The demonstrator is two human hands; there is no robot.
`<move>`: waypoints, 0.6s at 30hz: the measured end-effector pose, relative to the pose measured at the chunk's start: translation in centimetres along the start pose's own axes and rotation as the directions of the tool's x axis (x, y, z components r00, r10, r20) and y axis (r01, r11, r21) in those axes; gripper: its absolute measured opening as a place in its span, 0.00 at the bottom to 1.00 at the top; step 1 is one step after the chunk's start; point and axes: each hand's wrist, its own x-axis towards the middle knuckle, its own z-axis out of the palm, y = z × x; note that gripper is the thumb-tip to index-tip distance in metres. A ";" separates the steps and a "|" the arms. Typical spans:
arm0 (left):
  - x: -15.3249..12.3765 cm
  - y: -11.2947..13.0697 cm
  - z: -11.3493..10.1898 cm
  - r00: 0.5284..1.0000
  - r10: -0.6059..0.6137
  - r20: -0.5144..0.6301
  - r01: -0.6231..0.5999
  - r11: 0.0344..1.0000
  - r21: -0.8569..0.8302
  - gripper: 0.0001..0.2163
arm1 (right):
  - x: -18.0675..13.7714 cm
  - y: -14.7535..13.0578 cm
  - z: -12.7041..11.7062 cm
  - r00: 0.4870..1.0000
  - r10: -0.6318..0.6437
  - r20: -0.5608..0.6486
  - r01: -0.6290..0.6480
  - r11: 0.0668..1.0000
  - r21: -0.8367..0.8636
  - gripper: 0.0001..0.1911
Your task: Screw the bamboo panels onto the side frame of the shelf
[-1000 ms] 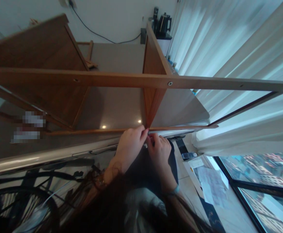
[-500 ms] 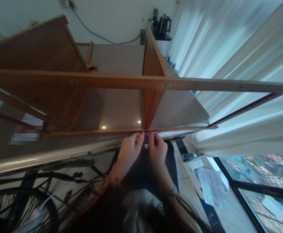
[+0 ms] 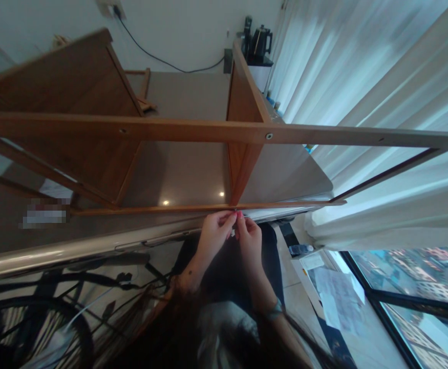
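A wooden shelf frame lies on the grey table, with its front rails and upright boards facing me. Close to the near lower rail, just below the right-hand board, both hands meet. My left hand is closed in a pinch, thumb and fingertips pressed together. My right hand pinches as well, its fingertips touching those of the left. Whatever small piece sits between the fingers is too tiny to make out. A round metal fitting shows in the upper rail.
A bicycle wheel stands below the table at the left. White curtains hang on the right, above a window and some paper sheets. At the back stand a black kettle and a power cable.
Both hands have come together: the left moved right, and the fingertips, apart before, now touch just below the lower rail. The view has shifted slightly.
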 end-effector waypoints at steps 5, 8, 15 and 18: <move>-0.1 0.0 0.1 0.999 -0.026 -0.020 0.026 0.999 0.019 0.22 | 0.1 0.3 -1.0 0.980 -0.127 -0.151 0.076 0.950 -0.304 0.19; -0.1 0.0 0.1 1.000 -0.016 -0.027 0.017 0.999 0.050 0.21 | 0.5 0.6 -2.0 0.916 -0.346 -0.202 0.196 0.828 -0.526 0.21; -0.1 -0.3 0.3 0.998 0.025 -0.053 -0.021 0.997 0.081 0.20 | 1.1 0.9 -3.1 0.736 -0.654 0.173 0.528 0.396 -0.751 0.12; -0.2 -0.4 0.2 0.997 0.041 -0.066 -0.035 0.994 0.101 0.20 | 1.1 0.9 -2.9 0.743 -0.639 0.198 0.533 0.386 -0.753 0.12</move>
